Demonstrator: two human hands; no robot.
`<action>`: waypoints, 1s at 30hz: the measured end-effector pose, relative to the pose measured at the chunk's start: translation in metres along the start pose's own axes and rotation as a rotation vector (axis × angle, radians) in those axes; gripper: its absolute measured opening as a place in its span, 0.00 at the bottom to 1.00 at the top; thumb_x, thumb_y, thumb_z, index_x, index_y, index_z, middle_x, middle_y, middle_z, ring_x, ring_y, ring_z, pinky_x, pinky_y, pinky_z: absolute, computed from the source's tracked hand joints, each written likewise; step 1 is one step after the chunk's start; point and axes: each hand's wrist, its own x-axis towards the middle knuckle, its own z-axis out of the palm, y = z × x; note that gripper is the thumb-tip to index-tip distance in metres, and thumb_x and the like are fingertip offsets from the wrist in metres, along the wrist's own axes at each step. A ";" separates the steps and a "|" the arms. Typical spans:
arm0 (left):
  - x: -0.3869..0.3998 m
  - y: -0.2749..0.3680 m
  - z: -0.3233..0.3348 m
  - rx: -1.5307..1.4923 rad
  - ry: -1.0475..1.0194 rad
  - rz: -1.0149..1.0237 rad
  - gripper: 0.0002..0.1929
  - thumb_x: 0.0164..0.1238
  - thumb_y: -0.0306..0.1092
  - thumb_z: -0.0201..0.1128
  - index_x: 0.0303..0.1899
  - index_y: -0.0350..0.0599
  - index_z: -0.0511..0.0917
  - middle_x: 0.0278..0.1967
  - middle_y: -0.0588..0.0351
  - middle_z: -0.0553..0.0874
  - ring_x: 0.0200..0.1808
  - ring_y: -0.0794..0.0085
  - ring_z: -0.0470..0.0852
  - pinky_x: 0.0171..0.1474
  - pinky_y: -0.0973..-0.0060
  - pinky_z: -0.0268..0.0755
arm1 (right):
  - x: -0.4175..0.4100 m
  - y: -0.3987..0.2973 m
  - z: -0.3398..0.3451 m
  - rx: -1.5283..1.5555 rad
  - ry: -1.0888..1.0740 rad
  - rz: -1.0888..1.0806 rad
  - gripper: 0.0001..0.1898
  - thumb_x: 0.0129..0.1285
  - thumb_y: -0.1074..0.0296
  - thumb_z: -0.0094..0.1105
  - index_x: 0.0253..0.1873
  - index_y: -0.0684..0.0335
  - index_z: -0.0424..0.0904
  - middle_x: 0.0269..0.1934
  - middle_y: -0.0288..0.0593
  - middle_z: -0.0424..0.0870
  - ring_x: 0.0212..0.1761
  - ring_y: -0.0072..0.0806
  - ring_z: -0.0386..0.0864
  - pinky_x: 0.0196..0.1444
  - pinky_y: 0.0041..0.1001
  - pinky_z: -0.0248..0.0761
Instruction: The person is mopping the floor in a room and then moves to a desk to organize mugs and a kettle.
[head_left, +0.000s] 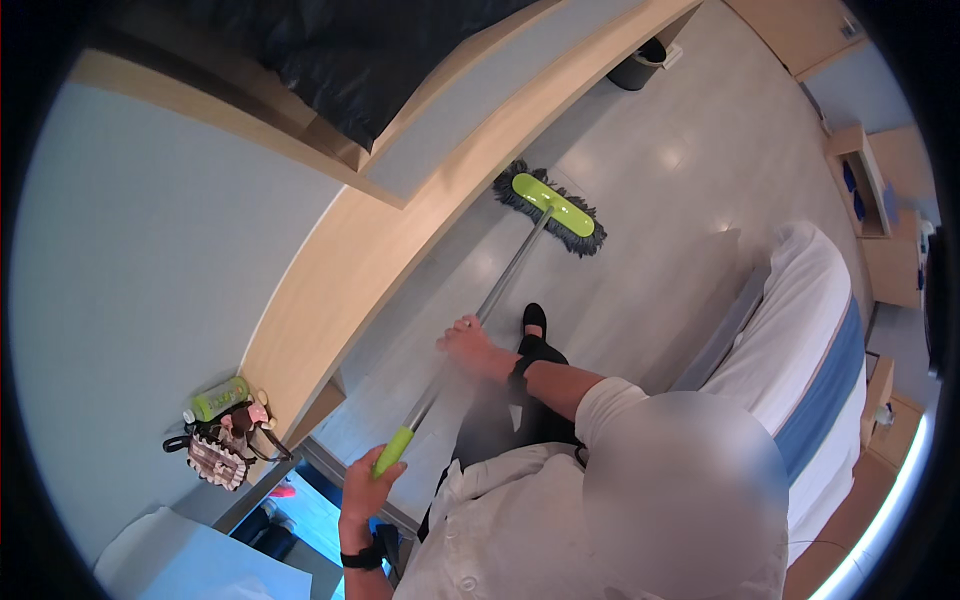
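Observation:
My right hand (469, 345) is closed around the metal pole of a dust mop, part-way along it. Lower left, my left hand (375, 480) grips the green handle end (394, 452). The pole (515, 270) slants up to the right, to the mop's green plate (553, 205), whose dark grey fringe (585, 244) lies on the floor beside a wooden desk's edge. A black shoe (533, 319) shows below the mop head. Dark bands are on both wrists.
The long wooden desk (390, 262) runs diagonally, with a green bottle (220, 398) and a small plaid bag (217, 459) on it. A dark bin (637, 69) stands at its far end. At right is a bed with white bedding (806, 262) and a blue runner (825, 390).

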 end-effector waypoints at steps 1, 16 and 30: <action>0.010 0.018 0.000 0.025 -0.027 -0.016 0.19 0.59 0.38 0.69 0.51 0.42 0.80 0.26 0.56 0.81 0.27 0.74 0.79 0.33 0.74 0.73 | 0.002 0.015 -0.008 0.002 0.003 0.000 0.08 0.57 0.71 0.53 0.41 0.54 0.80 0.38 0.39 0.81 0.50 0.37 0.76 0.59 0.45 0.58; 0.150 0.210 0.122 -0.821 -0.660 -0.114 0.11 0.69 0.38 0.61 0.35 0.42 0.70 0.14 0.63 0.68 0.08 0.77 0.64 0.26 0.72 0.73 | -0.049 0.199 -0.116 0.024 0.602 0.466 0.12 0.50 0.75 0.60 0.41 0.55 0.76 0.53 0.40 0.78 0.66 0.40 0.69 0.62 0.41 0.59; 0.003 0.053 0.048 -0.975 -0.525 -0.307 0.10 0.71 0.39 0.57 0.33 0.45 0.72 0.16 0.69 0.66 0.10 0.83 0.59 0.30 0.77 0.69 | -0.028 0.031 -0.022 -0.135 0.059 0.075 0.06 0.51 0.71 0.56 0.34 0.54 0.82 0.36 0.38 0.82 0.48 0.35 0.76 0.63 0.47 0.57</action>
